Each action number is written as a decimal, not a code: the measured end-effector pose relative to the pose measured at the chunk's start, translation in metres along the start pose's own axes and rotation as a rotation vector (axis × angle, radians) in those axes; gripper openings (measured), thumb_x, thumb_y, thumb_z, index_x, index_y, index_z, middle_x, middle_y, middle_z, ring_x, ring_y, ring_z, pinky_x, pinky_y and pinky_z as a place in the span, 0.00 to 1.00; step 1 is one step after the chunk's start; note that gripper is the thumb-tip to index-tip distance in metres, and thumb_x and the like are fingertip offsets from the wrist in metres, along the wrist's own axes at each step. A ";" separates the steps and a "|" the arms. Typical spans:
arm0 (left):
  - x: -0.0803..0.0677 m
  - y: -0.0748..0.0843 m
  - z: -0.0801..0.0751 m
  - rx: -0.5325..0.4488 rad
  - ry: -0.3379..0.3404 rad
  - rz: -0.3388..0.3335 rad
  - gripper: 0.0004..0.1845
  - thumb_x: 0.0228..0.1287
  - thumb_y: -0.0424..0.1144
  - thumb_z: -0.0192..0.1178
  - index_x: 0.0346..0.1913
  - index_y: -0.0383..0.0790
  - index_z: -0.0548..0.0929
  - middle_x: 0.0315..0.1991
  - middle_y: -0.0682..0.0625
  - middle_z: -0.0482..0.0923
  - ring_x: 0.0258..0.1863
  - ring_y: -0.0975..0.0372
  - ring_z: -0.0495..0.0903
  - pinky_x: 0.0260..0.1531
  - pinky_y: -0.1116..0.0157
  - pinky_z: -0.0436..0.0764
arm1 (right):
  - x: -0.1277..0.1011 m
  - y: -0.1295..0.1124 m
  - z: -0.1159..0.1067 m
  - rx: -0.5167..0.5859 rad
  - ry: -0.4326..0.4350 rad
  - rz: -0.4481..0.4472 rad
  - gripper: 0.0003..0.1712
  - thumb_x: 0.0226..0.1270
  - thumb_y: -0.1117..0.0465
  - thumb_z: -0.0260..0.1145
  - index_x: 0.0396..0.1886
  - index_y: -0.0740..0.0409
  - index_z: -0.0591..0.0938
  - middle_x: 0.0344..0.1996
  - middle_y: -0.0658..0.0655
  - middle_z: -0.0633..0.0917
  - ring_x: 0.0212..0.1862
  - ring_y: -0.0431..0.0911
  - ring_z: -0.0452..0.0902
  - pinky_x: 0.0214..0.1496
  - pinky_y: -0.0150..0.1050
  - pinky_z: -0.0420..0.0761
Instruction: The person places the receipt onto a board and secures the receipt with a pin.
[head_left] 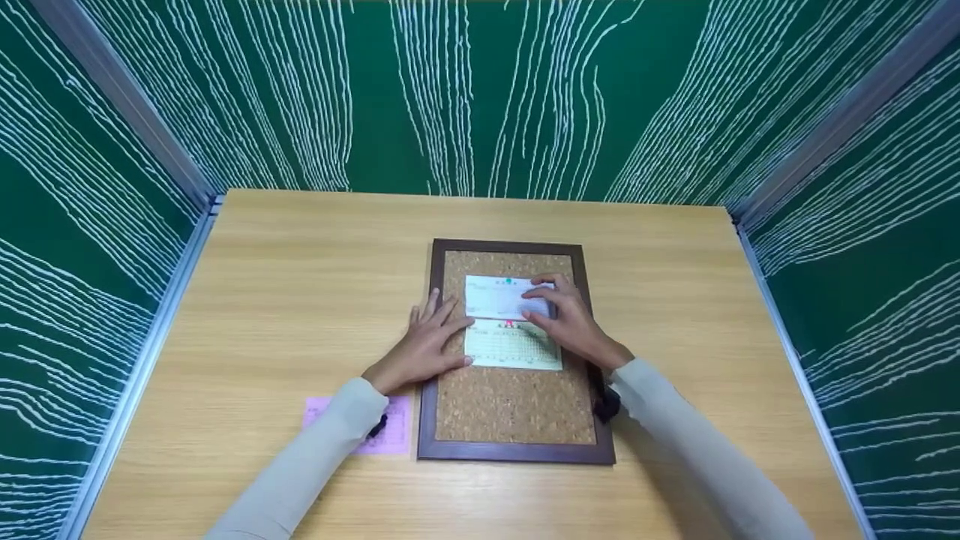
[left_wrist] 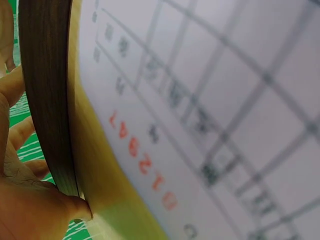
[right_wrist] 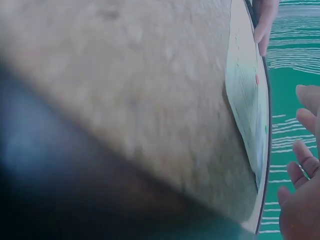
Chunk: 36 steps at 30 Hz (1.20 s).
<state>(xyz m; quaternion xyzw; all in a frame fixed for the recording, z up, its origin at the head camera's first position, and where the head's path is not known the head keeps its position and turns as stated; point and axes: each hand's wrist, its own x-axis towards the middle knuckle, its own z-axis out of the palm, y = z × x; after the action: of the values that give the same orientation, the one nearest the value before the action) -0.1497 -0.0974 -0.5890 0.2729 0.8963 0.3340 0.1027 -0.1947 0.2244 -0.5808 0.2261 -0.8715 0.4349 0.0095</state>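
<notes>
White printed form on framed cork board: light, limp paper

Board lies flat, slightly right of the desk centreline, its far end nearer the desk's far edge. White form sits directly beyond the green printed form; green pushpin at its far edge, red pushpin near where they meet.

Left hand: grip released, spread over the frame, fingertips at the green form's left edge. Right hand: grip relaxed, fingers bent over the white form's right side, nothing visibly pinched.

Judgement: creases easily, may tear at pins; hold by side edges.

Wooden table, 3 green walls
</notes>
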 end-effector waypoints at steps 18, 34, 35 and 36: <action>0.000 -0.001 0.000 0.017 -0.006 0.004 0.38 0.74 0.56 0.70 0.82 0.48 0.74 0.90 0.36 0.45 0.89 0.37 0.29 0.80 0.28 0.32 | -0.032 0.013 -0.038 -0.049 -0.014 0.007 0.33 0.77 0.58 0.75 0.77 0.63 0.79 0.79 0.70 0.70 0.81 0.65 0.60 0.80 0.71 0.57; 0.001 -0.002 0.001 0.012 0.008 0.006 0.38 0.74 0.57 0.71 0.81 0.48 0.76 0.89 0.35 0.48 0.89 0.36 0.30 0.80 0.27 0.34 | -0.055 0.037 -0.047 -0.014 0.002 0.101 0.38 0.75 0.56 0.78 0.80 0.58 0.77 0.82 0.66 0.66 0.83 0.64 0.58 0.83 0.70 0.57; 0.001 -0.002 0.001 0.012 0.007 0.005 0.38 0.74 0.57 0.70 0.81 0.48 0.76 0.89 0.36 0.48 0.89 0.36 0.30 0.80 0.27 0.34 | -0.057 0.038 -0.048 -0.023 -0.001 0.112 0.39 0.75 0.55 0.79 0.81 0.58 0.76 0.83 0.66 0.65 0.84 0.65 0.57 0.83 0.71 0.56; 0.001 -0.002 0.001 0.011 0.006 0.004 0.38 0.74 0.57 0.70 0.81 0.48 0.76 0.89 0.36 0.48 0.89 0.36 0.30 0.80 0.27 0.33 | -0.058 0.039 -0.048 -0.030 -0.003 0.122 0.41 0.75 0.53 0.79 0.82 0.57 0.75 0.83 0.65 0.64 0.84 0.65 0.56 0.83 0.72 0.56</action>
<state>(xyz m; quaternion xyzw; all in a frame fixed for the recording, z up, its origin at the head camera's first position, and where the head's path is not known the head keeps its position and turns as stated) -0.1513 -0.0976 -0.5909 0.2745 0.8979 0.3299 0.0976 -0.1669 0.3042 -0.5930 0.1733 -0.8901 0.4213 -0.0151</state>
